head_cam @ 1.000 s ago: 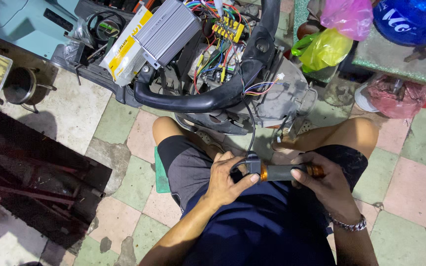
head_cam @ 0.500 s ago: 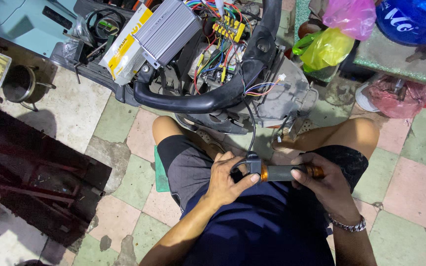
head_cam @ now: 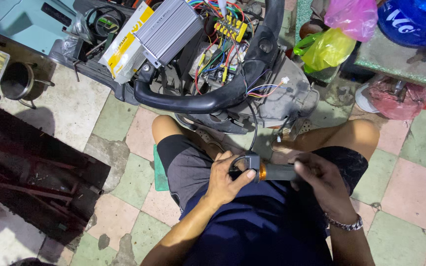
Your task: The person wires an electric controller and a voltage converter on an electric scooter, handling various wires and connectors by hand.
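Observation:
I sit on the tiled floor with both hands over my lap. A black throttle grip [head_cam: 276,172] with an orange ring lies between them. My left hand [head_cam: 225,181] is shut on its switch end, thumb against the housing. My right hand [head_cam: 320,183] is wrapped around the rubber handle end; a metal bracelet sits on that wrist. A thin black cable [head_cam: 254,129] runs from the grip up into the opened scooter body [head_cam: 213,96] in front of my knees. Coloured wires and a yellow connector block [head_cam: 230,27] show inside the scooter.
A ribbed silver controller box [head_cam: 168,29] and a yellow-white carton [head_cam: 124,47] rest on the scooter. A small metal pot [head_cam: 17,81] stands at left above a dark floor pit [head_cam: 30,172]. Yellow [head_cam: 329,49] and pink plastic bags [head_cam: 353,17] hang at upper right.

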